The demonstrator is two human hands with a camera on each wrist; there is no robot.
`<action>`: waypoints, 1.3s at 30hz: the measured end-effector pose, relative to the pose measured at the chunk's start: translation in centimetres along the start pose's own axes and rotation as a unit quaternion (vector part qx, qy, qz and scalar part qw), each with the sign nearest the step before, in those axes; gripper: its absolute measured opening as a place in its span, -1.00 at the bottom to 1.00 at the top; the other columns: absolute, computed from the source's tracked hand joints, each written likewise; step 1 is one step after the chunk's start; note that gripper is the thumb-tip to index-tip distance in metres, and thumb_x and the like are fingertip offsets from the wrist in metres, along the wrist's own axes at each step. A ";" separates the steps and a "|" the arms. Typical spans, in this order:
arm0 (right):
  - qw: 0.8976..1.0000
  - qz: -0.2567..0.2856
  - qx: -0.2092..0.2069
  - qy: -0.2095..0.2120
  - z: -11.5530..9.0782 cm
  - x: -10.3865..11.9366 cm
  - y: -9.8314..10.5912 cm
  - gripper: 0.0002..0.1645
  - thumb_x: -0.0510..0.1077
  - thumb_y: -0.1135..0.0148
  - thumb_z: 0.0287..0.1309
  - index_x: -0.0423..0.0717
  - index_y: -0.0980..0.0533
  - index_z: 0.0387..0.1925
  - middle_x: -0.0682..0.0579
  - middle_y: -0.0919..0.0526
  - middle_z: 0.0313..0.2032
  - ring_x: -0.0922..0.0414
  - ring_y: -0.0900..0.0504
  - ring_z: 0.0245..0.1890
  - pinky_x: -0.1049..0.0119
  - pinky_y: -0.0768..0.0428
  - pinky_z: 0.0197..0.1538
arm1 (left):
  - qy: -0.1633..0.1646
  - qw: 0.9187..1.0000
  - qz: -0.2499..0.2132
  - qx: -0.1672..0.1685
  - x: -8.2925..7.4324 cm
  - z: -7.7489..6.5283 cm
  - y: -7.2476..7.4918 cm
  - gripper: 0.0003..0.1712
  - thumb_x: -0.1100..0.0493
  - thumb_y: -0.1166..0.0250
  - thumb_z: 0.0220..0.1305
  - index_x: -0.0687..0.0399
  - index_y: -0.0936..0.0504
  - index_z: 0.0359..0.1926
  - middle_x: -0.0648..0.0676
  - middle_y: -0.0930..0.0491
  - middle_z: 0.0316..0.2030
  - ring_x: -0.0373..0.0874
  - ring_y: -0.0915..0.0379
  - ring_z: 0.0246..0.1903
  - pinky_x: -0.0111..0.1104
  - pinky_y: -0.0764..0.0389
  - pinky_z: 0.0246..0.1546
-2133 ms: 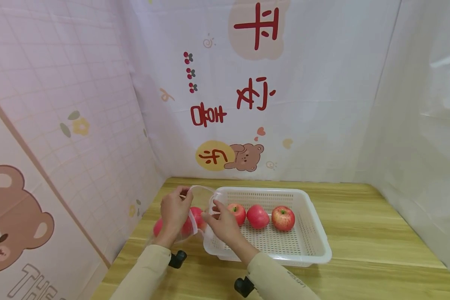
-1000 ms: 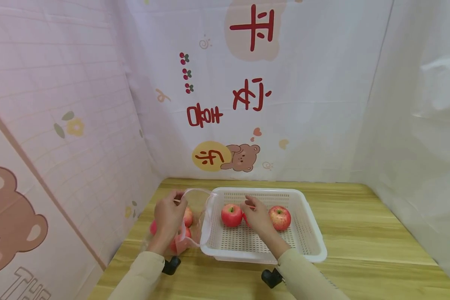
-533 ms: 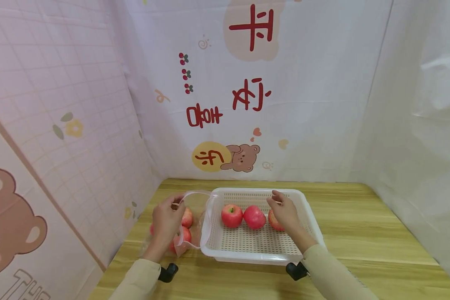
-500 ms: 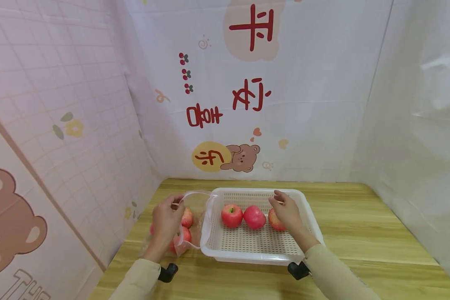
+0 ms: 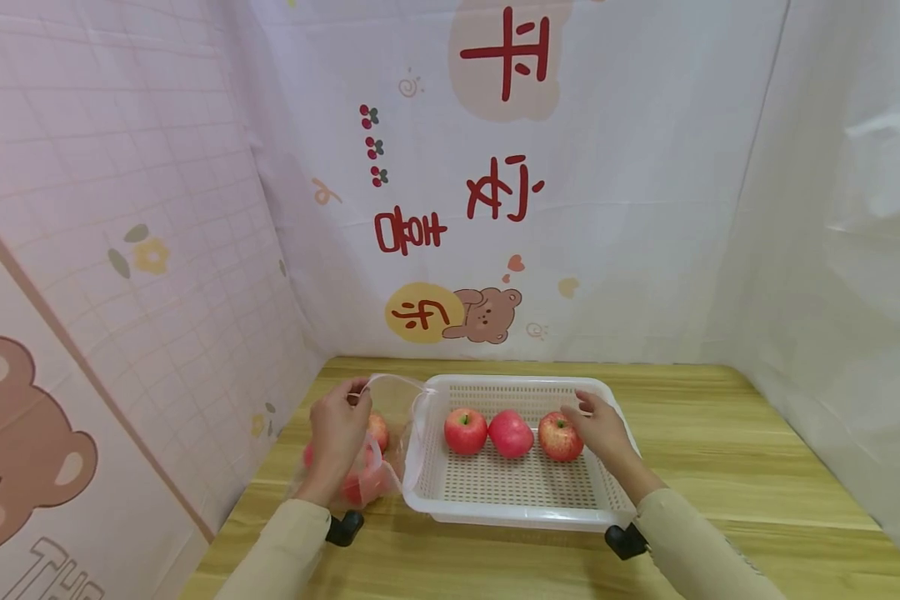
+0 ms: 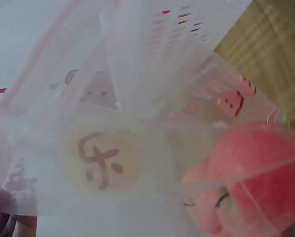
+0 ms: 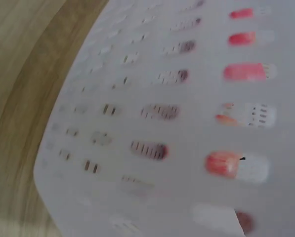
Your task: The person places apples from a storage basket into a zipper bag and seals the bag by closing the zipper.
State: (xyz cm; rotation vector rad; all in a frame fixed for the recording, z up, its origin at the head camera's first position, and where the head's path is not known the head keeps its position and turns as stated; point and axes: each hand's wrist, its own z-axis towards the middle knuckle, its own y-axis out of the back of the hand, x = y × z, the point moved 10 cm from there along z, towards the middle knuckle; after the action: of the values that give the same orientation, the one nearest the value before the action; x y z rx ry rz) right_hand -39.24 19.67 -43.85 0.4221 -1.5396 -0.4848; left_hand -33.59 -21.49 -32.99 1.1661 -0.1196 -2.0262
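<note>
My left hand (image 5: pixel 339 433) pinches the rim of a clear plastic bag (image 5: pixel 393 408), its mouth spread toward the basket. Several red apples (image 6: pixel 258 173) lie inside, seen through the film in the left wrist view and partly covered by the hand in the head view. To the right, a white slotted basket (image 5: pixel 510 515) holds a row of three: a red apple (image 5: pixel 466 431), a pinker apple (image 5: pixel 511 434) and a streaked apple (image 5: pixel 560 437). My right hand (image 5: pixel 602 427) is over the basket's right side, fingers loosely bent, fingertips right at the streaked apple, holding nothing.
The basket wall (image 7: pixel 191 123) fills most of the right wrist view, with red showing through its slots. Wood-grain table (image 5: pixel 727 467) extends right of the basket. A printed cloth (image 5: pixel 630 208) hangs behind, and another cloth (image 5: pixel 187 350) borders the left.
My right hand has let go of the bag's mouth and moved right across the basket to the streaked apple. The left hand keeps the bag, shifting slightly left. The basket's apples stay in place.
</note>
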 end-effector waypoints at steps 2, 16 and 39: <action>1.000 -0.013 0.004 -0.001 0.1 -0.4 -0.2 -0.22 0.00 -0.14 0.37 -0.40 -0.17 0.41 -0.50 -0.29 0.30 -0.35 -0.40 0.24 -0.19 -0.39 0.23 | -0.003 1.000 0.001 -0.005 -0.2 0.3 -0.1 -0.84 0.34 -0.28 0.23 0.25 -0.75 -0.20 0.10 -0.70 -0.41 -0.07 -0.58 -0.47 -0.34 -0.48 -0.51; 0.999 -0.045 0.028 -0.014 0.8 -2.1 -1.1 -0.10 -0.07 -0.28 0.22 -0.46 -0.12 0.40 -0.55 -0.24 0.30 -0.43 -0.27 0.29 -0.23 -0.35 0.24 | 0.008 1.000 -0.020 0.015 0.4 0.0 -0.3 -0.81 0.37 -0.30 0.20 0.26 -0.74 -0.16 0.13 -0.71 -0.32 -0.06 -0.62 -0.39 -0.41 -0.56 -0.49; 0.994 -0.089 0.065 0.003 1.3 -3.1 -2.8 -0.05 -0.13 -0.33 0.17 -0.54 -0.08 0.39 -0.53 -0.23 0.32 -0.41 -0.24 0.31 -0.25 -0.26 0.29 | 0.001 1.000 -0.027 0.010 0.5 -0.2 -0.2 -0.82 0.36 -0.31 0.19 0.24 -0.74 -0.18 0.12 -0.71 -0.32 -0.07 -0.61 -0.41 -0.44 -0.53 -0.55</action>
State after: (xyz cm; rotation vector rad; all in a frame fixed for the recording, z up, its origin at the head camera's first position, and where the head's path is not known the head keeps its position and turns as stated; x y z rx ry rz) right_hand -40.52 19.04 -47.99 0.6659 -1.5391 -0.5214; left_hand -33.73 -21.66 -33.55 1.1954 -0.1083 -2.0759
